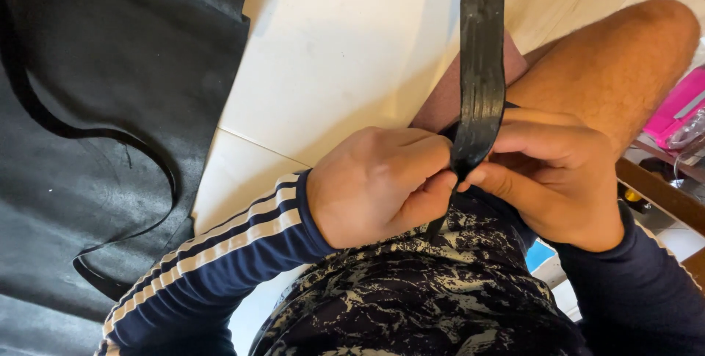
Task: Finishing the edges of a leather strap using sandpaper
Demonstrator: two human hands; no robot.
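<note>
— What step was in hand?
— Both hands pinched a black strip [481, 69] over the lap: the left hand [378, 183] closed on its lower end, the right hand [554, 180] gripping just beside. Working that end seemed underway; any next move would call for a firm, steady pinch.
— And the strip?
— Glossy, ridged, running up out of view, near black sheet [95, 143] on the floor.

A strap [481, 62] runs up between both hands, above the lap; sheet material [103, 106] lies left.
</note>
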